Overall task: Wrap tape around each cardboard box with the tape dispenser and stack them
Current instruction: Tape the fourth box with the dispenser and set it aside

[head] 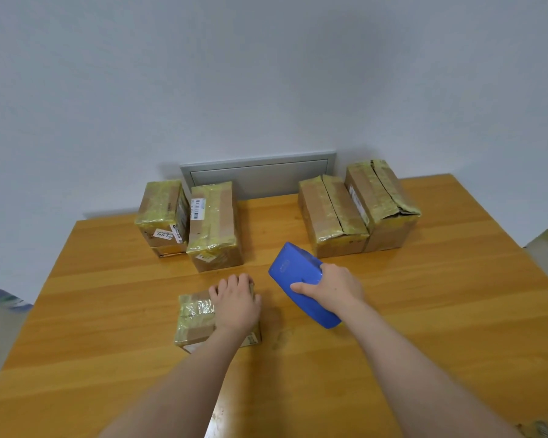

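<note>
A small cardboard box [194, 320] wrapped in yellowish tape lies on the wooden table [108, 311] in front of me. My left hand [234, 303] lies on its top right part, fingers curled over the far edge. Just right of it, my right hand [334, 287] grips a blue tape dispenser [298, 275], held tilted a little above the table and apart from the box. Two taped boxes [214, 224] stand side by side at the back left, and two larger taped boxes [332, 213] at the back right.
A grey metal panel [258, 173] is set in the white wall behind the table. The table's far edge runs along the wall. Bare wood shows between the two box groups and along the near side.
</note>
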